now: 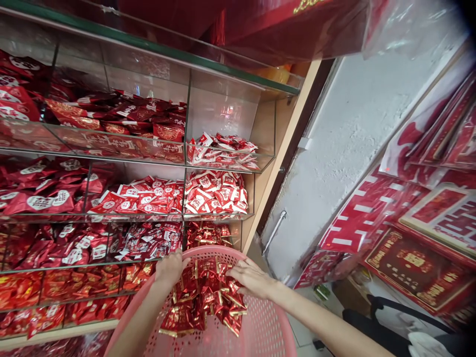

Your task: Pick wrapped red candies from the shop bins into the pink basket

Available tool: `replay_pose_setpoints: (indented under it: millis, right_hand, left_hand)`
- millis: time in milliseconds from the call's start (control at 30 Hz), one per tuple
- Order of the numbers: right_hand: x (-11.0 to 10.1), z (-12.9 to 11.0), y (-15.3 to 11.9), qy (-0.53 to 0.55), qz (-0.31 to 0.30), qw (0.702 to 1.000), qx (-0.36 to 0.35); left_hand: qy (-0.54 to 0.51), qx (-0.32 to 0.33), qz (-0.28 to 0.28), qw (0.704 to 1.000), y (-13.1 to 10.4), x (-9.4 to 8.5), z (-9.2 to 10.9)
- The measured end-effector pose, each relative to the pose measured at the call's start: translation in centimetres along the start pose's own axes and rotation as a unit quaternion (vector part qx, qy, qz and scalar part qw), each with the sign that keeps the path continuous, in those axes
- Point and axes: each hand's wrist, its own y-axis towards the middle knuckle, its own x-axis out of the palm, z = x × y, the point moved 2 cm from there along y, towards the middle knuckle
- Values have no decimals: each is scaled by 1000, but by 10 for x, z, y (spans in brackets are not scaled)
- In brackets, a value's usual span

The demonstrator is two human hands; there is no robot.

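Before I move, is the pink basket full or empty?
Partly filled: red packets cover part of the basket, leaving bare plastic beside them.

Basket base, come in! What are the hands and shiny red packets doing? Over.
Left hand at rim of pink basket. Right hand at shiny red packets inside. Basket rim partly hides a shelf compartment behind.

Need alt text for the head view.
Pink perforated basket holding shiny red-and-gold packets; the person's left hand is at its rim, the right hand reaches in at the packets. Behind, glass-partitioned shelves hold more red packets.
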Motion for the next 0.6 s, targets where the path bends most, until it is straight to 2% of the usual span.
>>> replay_pose_setpoints:
  millis: [233,400,600]
  right_hand:
    - [12,-5,0,-18,23,1000,6]
    - [24,-13,3,-52,53,997,23]
    - [40,-23,8,-41,75,995,50]
  left_hand:
    - [-2,1,-24,1000,-13,-4,-6]
    - [2,-10,-42,999,-22,2,-11]
    - [12,-12,-28,999,-29,7,-17]
